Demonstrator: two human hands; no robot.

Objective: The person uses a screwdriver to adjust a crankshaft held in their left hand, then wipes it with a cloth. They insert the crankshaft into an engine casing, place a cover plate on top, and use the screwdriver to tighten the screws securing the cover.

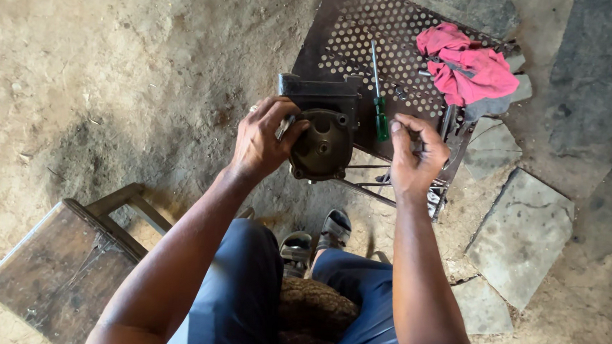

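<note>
A dark, greasy metal housing (323, 144) with a round cover stands on the edge of a perforated metal plate (339, 36). My left hand (263, 139) grips its left side, and a small metal piece shows between the fingers. My right hand (415, 153) hovers just right of the housing with fingers curled and pinched; whether it holds something small I cannot tell. A green-handled screwdriver (378, 99) lies on the plate between my hands.
A pink rag (465, 65) lies on the plate's far right corner. A low wooden stool (61, 264) stands at the lower left on the dirt floor. Flat stone slabs (523, 233) lie to the right. My sandalled feet (317, 241) rest below the plate.
</note>
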